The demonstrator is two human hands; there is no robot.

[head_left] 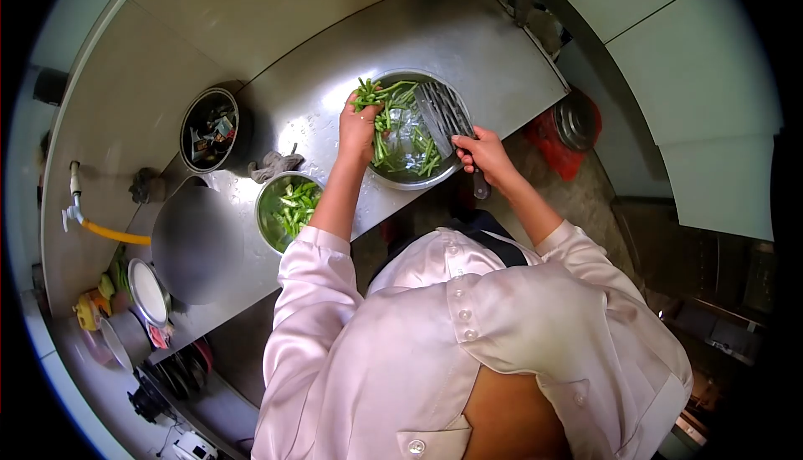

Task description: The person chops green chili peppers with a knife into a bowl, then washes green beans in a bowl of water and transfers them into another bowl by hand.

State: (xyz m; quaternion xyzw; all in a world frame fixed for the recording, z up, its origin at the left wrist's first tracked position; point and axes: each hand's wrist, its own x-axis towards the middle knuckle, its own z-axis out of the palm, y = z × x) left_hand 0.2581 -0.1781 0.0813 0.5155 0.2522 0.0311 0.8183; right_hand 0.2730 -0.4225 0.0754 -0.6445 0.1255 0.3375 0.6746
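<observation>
A large metal bowl (416, 184) on the steel counter holds water and pieces of green beans (429, 160). At its left rim my left hand (360, 130) is closed around a bunch of green beans (365, 94). My right hand (488, 157), by the right rim, grips a cleaver (441, 115) near its dark handle, with the wide blade tilted over the bowl. Left of my left forearm, a smaller bowl (264, 218) contains cut green vegetables (297, 207).
On the steel counter (493, 42) a grey cloth (276, 164) lies behind the smaller bowl. A dark pot (237, 135) with packets stands at the back left. Further left are a yellow hose (117, 232) and a white basin (149, 293). A red bag (569, 163) sits below the counter's right end.
</observation>
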